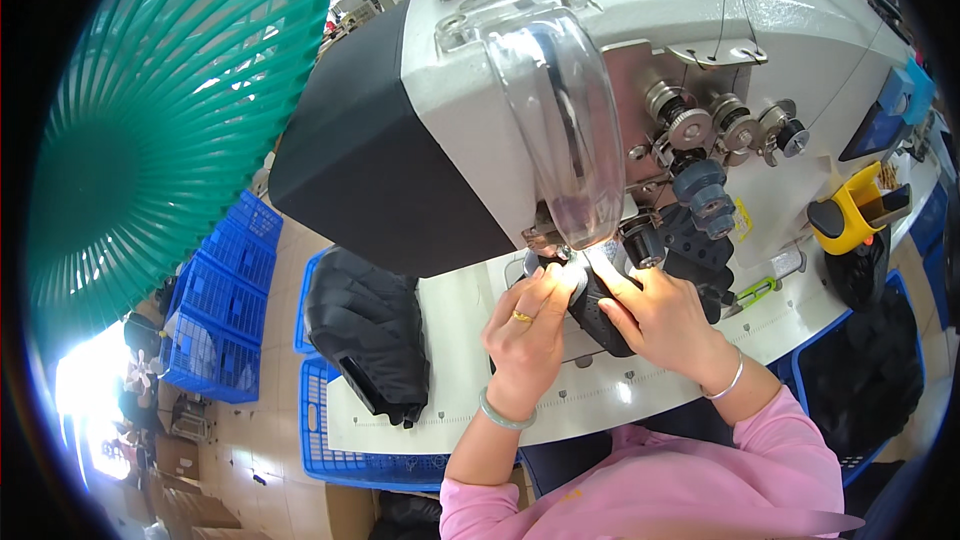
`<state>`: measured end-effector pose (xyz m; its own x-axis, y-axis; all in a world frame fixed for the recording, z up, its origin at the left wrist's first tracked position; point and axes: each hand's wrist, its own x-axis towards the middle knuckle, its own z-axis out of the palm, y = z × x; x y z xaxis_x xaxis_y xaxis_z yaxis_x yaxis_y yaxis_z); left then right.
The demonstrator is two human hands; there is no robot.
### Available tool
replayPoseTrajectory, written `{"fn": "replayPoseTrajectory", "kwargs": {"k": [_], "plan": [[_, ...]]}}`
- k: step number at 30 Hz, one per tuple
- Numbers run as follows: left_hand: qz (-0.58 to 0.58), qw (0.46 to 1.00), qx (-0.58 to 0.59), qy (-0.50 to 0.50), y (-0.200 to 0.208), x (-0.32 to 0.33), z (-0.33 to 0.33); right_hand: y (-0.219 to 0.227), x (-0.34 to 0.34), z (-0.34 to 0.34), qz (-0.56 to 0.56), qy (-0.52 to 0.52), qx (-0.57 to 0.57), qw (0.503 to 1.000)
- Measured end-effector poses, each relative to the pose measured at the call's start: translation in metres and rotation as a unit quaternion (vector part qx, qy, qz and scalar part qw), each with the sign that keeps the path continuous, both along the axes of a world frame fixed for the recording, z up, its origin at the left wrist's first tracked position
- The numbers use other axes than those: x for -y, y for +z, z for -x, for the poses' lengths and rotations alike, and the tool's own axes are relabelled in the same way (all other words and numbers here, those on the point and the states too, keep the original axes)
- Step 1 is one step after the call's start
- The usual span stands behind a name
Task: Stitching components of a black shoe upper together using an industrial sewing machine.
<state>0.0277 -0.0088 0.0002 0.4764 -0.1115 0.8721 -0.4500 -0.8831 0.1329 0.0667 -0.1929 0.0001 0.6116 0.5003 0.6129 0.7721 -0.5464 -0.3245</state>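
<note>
Under the head of a white industrial sewing machine (455, 90), a black perforated piece (597, 328) lies at the lit needle area. Its exact kind I cannot make out. My left hand (532, 318), with a ring and a pale bangle, pinches the piece's left edge beside the needle. My right hand (668, 318) grips the right side between thumb and fingers, its index finger stretched toward the needle. A clear plastic guard (565, 130) hangs over the spot, and bright light washes out the fingertips. Behind my right hand lie more black perforated pieces (698, 250).
A black padded item (368, 330) rests on the table's left end. Right of my hands are a green-handled tool (757, 291) and a yellow holder (850, 215). A green fan (190, 110) stands left. Blue crates (215, 310) and a bin of black material (860, 380) flank the table.
</note>
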Motion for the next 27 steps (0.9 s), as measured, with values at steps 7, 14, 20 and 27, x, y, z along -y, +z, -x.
{"fn": "replayPoseTrajectory", "kwargs": {"k": [7,14,20,27], "plan": [[-0.007,1.000,-0.011,-0.004,0.004,-0.002,0.000,-0.004,-0.004,0.002,-0.001,-0.008,-0.009,1.000],[-0.016,0.999,-0.029,-0.007,0.004,-0.008,-0.002,-0.010,-0.010,0.001,-0.033,0.001,0.005,0.999],[0.019,0.999,-0.028,-0.042,0.008,-0.015,-0.005,-0.009,-0.005,-0.005,-0.050,0.020,-0.014,0.998],[0.212,0.965,-0.143,-0.058,0.011,-0.014,-0.007,-0.005,-0.004,-0.005,-0.016,-0.018,-0.025,0.999]]}}
